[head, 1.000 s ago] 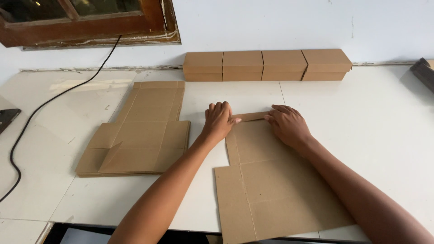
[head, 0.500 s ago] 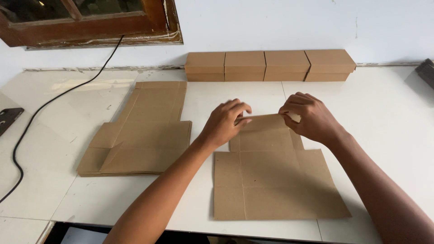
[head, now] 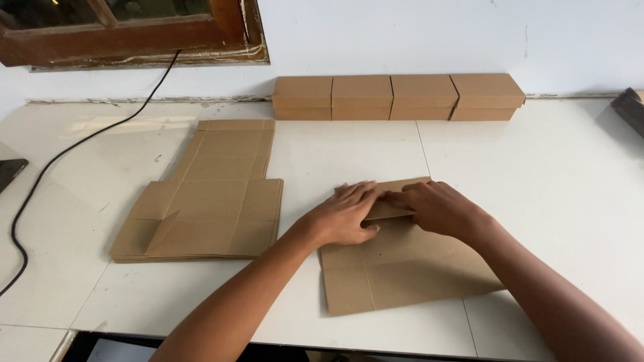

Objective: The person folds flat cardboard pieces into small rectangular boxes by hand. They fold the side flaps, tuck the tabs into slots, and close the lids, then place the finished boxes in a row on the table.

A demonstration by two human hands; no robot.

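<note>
A flat brown cardboard box blank lies on the white table in front of me. Its far flap is folded over toward me. My left hand presses flat on the left part of that fold, fingers together. My right hand holds the flap's right part, fingers curled over its edge. The two hands almost touch over the fold.
A stack of flat cardboard blanks lies to the left. Several assembled brown boxes stand in a row against the back wall. A black cable runs down the left side. A dark object sits at the far right edge.
The far flap, lifted half a second ago, is now folded down toward me. Both hands have come closer to me and together, pressing on the fold.
</note>
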